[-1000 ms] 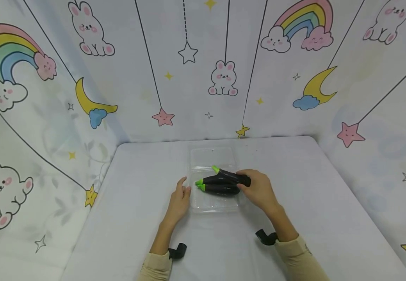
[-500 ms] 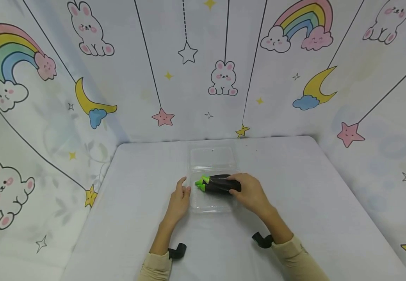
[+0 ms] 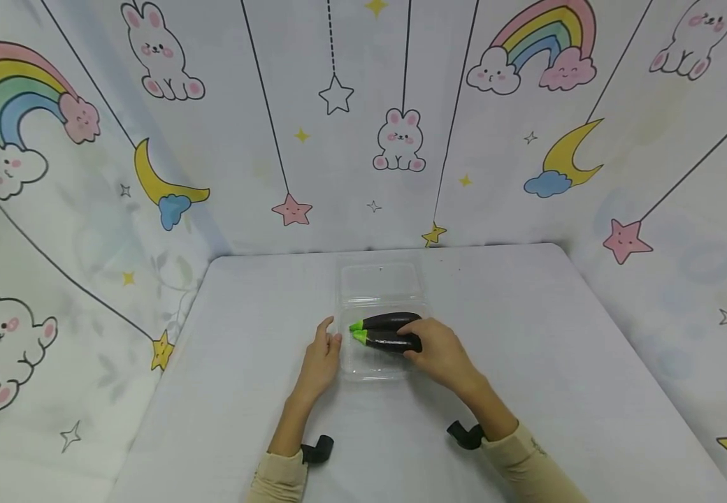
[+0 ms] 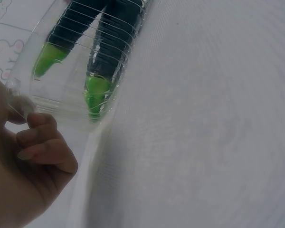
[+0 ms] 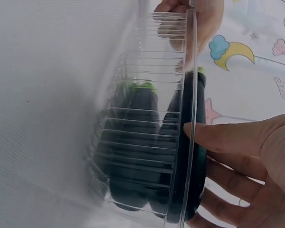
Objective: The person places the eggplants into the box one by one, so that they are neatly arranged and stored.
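Observation:
A clear plastic clamshell box point(image 3: 381, 365) lies with its lid folded back on the white table. Two dark eggplants with bright green tips show in it from the head: the farther eggplant point(image 3: 384, 321) lies in the tray, and the nearer eggplant point(image 3: 389, 341) is gripped at its blunt end by my right hand point(image 3: 442, 353). Through the ribbed wall, the right wrist view shows more eggplants point(image 5: 133, 147) under the held one, which is level with the rim. My left hand point(image 3: 322, 360) pinches the box's left edge; its lower fingers point(image 4: 52, 147) are curled.
The open lid point(image 3: 380, 281) lies flat behind the tray. White cloth covers the table point(image 3: 263, 300), and a printed curtain point(image 3: 351, 175) rises behind its back edge. A black wrist mount point(image 3: 318, 449) sits on the left arm, another mount point(image 3: 466, 434) on the right.
My right hand has brought its eggplant left and nearer to me, from above the far eggplant to over the near one, turning it almost parallel. My left hand stays at the box edge.

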A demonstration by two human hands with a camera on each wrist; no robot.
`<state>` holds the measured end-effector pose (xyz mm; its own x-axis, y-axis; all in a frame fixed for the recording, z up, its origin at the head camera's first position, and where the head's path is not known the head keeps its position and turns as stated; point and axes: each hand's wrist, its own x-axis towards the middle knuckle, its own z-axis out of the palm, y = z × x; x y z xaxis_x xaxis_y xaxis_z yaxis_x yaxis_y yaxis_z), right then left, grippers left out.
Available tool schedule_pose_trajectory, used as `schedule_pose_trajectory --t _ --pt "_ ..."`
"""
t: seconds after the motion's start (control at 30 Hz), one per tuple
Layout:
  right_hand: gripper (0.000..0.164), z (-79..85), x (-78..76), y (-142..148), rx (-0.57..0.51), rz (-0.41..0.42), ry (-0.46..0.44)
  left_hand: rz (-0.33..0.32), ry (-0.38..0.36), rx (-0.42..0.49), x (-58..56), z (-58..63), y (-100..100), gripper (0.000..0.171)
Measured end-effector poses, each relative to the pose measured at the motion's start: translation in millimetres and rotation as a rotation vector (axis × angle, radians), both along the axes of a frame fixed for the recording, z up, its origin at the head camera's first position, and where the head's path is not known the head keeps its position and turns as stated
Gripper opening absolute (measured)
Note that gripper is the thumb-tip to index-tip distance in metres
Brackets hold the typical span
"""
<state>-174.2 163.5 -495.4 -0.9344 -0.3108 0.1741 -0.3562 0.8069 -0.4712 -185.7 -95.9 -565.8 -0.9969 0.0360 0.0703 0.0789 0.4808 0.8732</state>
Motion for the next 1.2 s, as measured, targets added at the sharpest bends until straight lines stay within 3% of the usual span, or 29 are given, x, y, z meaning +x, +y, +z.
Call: schedule_pose_trajectory --t 0.4,0.87,1.2 --pt "0.038 -8.6 -3.3 -3.3 0.047 -0.003 -0.038 0.007 0.004 -0.012 -0.3 2.0 -0.9 0.051" --pt "0.030 -9.9 -6.7 -2.4 0.071 0.050 -0.051 0.000 0.021 -0.017 0.0 1.4 -1.9 0.051" --pt "0.032 -14.5 -8.8 -2.2 0.066 0.032 -0.070 0.002 0.015 -0.015 -0.2 2.0 -0.6 0.051"
